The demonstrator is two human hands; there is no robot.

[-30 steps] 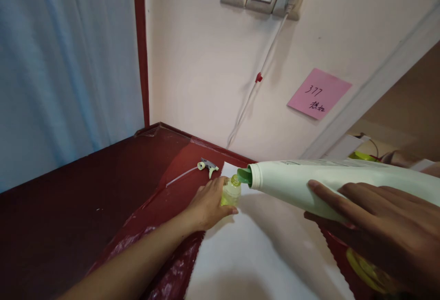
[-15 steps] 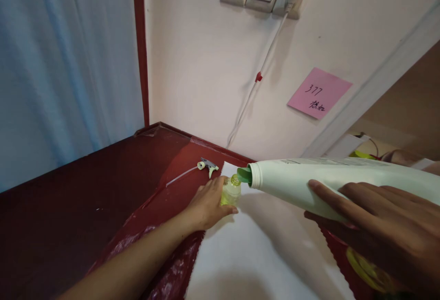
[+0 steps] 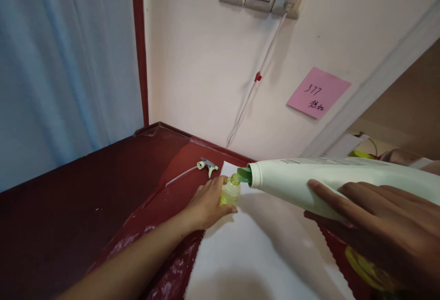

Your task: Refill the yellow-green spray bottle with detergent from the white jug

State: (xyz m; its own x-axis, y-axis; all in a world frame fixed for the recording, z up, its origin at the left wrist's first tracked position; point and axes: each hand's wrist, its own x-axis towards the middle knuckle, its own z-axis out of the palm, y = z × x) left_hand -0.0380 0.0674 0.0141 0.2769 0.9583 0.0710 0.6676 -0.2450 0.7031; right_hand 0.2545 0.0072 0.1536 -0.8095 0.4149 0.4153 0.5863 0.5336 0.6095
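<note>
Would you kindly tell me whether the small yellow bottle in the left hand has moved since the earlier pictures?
No, the small yellow bottle in the left hand has not visibly moved; it keeps its place relative to the trigger spray head lying nearby.

Large white plastic bottle (image 3: pixel 309 183), tipped nearly level, green spout just beside the open mouth of a small upright yellowish bottle (image 3: pixel 230 192).
</note>
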